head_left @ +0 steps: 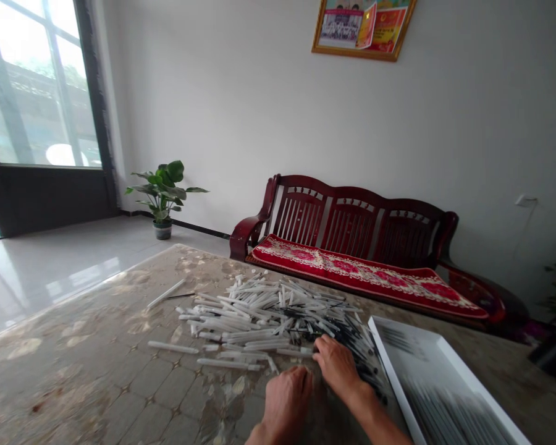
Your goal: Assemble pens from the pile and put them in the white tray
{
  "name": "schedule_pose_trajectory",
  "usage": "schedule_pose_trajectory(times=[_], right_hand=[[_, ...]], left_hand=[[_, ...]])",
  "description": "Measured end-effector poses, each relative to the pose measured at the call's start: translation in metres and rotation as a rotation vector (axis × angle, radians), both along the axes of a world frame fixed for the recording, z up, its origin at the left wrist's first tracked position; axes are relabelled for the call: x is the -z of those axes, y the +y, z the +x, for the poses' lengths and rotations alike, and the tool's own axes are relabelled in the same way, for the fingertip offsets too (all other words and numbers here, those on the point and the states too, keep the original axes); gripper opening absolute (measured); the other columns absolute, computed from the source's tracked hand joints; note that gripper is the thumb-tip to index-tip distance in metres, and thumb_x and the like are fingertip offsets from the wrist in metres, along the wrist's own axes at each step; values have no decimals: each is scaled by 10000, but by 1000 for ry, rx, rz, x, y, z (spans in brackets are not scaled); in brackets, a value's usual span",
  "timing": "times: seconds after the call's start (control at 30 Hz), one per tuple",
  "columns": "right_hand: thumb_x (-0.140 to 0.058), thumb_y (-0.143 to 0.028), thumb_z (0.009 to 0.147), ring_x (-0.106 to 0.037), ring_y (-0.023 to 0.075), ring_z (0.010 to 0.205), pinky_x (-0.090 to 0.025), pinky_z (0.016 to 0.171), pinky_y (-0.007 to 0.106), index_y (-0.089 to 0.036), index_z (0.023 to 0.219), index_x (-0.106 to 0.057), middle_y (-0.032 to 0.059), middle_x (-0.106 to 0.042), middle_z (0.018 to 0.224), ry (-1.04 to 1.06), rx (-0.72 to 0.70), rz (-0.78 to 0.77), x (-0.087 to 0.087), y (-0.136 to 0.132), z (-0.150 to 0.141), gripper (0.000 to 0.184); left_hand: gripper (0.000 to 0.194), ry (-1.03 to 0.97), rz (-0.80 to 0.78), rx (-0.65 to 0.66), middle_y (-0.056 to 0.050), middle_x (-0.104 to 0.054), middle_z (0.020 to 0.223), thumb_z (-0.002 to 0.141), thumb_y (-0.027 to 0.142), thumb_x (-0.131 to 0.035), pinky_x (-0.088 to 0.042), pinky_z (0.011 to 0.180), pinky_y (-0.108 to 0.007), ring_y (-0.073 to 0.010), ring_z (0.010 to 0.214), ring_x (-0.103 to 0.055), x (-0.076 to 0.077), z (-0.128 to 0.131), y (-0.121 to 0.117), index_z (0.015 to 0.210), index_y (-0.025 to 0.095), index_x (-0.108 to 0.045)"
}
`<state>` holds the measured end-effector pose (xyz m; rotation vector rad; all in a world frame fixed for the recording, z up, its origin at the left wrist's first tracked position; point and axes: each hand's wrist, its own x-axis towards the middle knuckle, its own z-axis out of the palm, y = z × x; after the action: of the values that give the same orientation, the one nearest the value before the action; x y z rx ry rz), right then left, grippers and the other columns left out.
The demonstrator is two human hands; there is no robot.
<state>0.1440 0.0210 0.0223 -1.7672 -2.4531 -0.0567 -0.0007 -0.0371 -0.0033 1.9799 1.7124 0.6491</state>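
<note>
A loose heap of slim white pen-like tubes (241, 315) lies on the table, with dark thin sticks (352, 337) mixed in on its right side. My left hand (290, 395) is closed in a fist at the near edge of the heap; what its fingers hold, if anything, is hidden. Just right of it, my right hand (337, 366) has its fingers bent together at the heap, by the end of a white tube (294, 353). Whether it grips that tube I cannot tell. Beside my right forearm stands a shallow white box (396, 395) holding rows of slim grey sticks (454, 411).
A patterned cloth (134, 395) covers the table. Single tubes (172, 347) lie left of the heap. Beyond the table are a dark red wooden bench (352, 216) with a red seat cover, a potted plant (163, 201) and a glazed door (46, 99). A dark container (553, 352) shows at right.
</note>
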Motion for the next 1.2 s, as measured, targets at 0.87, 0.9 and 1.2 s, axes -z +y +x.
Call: schedule_pose_trajectory(times=[0.87,0.9,1.2], right_hand=[[-562,-187,842,-673,178,916,-436,766,241,-241,884,-679,15,-728,945,357,298,2,-6,-19,41,136],[-562,-184,841,-674,184,911,-436,751,247,-243,876,-677,16,-727,944,316,330,10,-10,-21,51,134],[-585,-84,771,-667,221,951,-420,730,271,-230,881,-676,55,-710,968,-27,387,-34,-9,-39,96,204]], left_hand=[[455,-1123,-108,-324,-54,-708,729,670,632,-624,-503,559,-319,-262,707,-695,10,-9,22,776,190,-599],[458,-1121,-104,-324,-56,-708,728,663,631,-630,-504,560,-321,-260,700,-692,10,-9,22,778,189,-601],[456,-1262,-135,-360,-35,-695,760,646,567,-685,-539,649,-332,-243,747,-698,8,-7,19,862,170,-621]])
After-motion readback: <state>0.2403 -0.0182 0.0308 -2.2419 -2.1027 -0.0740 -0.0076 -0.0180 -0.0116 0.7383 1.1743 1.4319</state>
